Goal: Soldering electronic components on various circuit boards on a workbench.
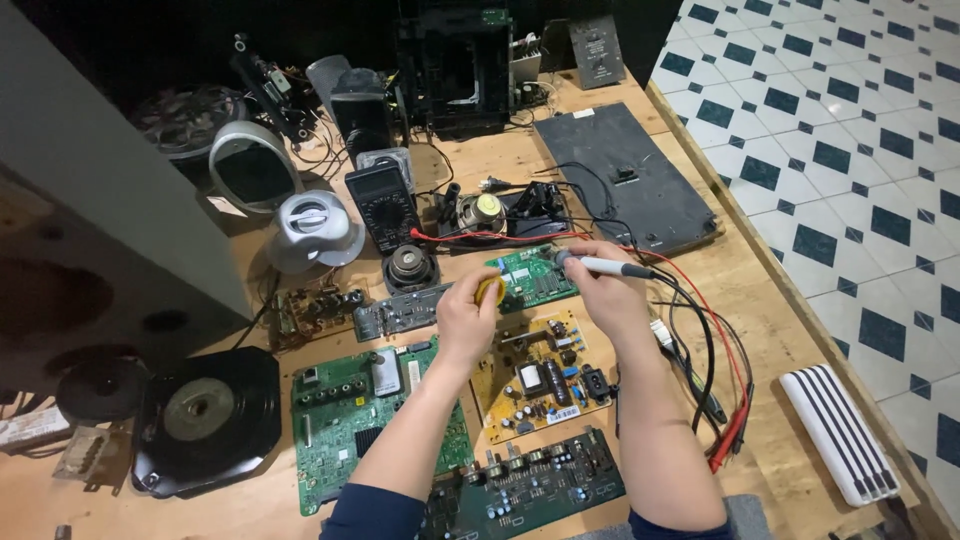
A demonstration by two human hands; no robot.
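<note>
I am gripping a small yellow tin (489, 290) in my left hand (466, 322) at the frame's centre, while my right hand (603, 290) is pinching a soldering iron (602, 265) over the green circuit board (533, 277) just above.

Pretty packed bench: a black multimeter (383, 205) far left of centre, a loose speaker (410, 267) just in front of it, a big green circuit board (345, 420) near left, and a white ribbed power bank (838, 433) near right.
</note>
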